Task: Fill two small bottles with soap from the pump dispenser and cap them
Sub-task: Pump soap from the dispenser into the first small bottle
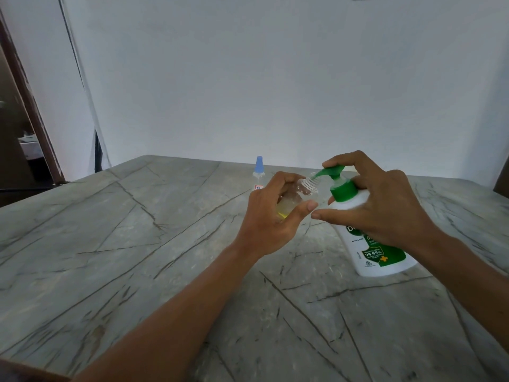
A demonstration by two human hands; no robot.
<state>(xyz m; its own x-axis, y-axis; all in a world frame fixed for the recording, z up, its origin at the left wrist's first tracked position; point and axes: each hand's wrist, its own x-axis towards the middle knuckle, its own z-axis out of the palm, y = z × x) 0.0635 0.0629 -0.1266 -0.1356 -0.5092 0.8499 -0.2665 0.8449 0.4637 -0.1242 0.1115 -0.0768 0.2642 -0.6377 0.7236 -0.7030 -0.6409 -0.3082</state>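
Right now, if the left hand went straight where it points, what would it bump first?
Probably the right hand, whose thumb tip lies just ahead of the left hand; the pump dispenser stands close behind.

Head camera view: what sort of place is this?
Probably a room in a home: a stone-patterned table against a plain white wall, a dark door frame at the left, and a household soap pump dispenser.
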